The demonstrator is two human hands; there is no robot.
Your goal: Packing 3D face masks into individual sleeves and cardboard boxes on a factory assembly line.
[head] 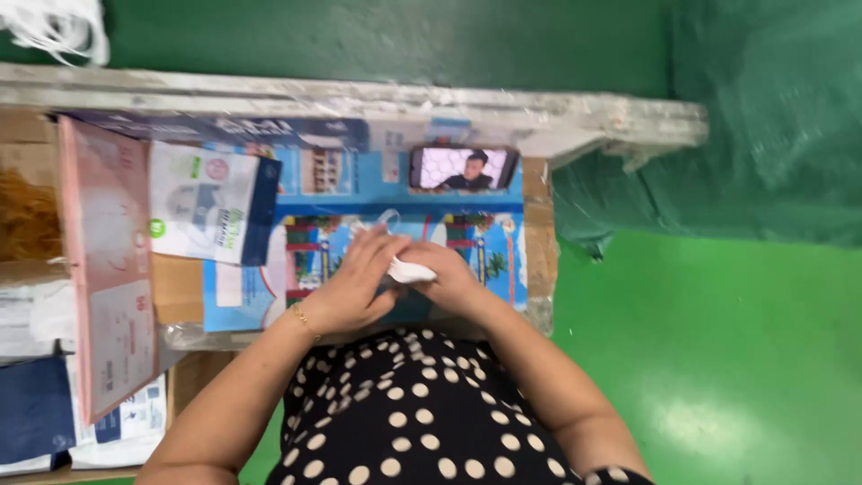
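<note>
Left of the small white folded piece (411,269): flat pink cardboard box (106,260), white printed pouch (208,202). Left hand (352,280) and right hand (449,274) both closed on that piece, above the colourful printed surface (494,238). Best pinched evenly, edges aligned. Behind it: black phone (462,168).

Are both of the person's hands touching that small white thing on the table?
Touching. The head view shows the left hand laid over the white piece, and the right hand pressed against its other side, with no gap visible.
</note>
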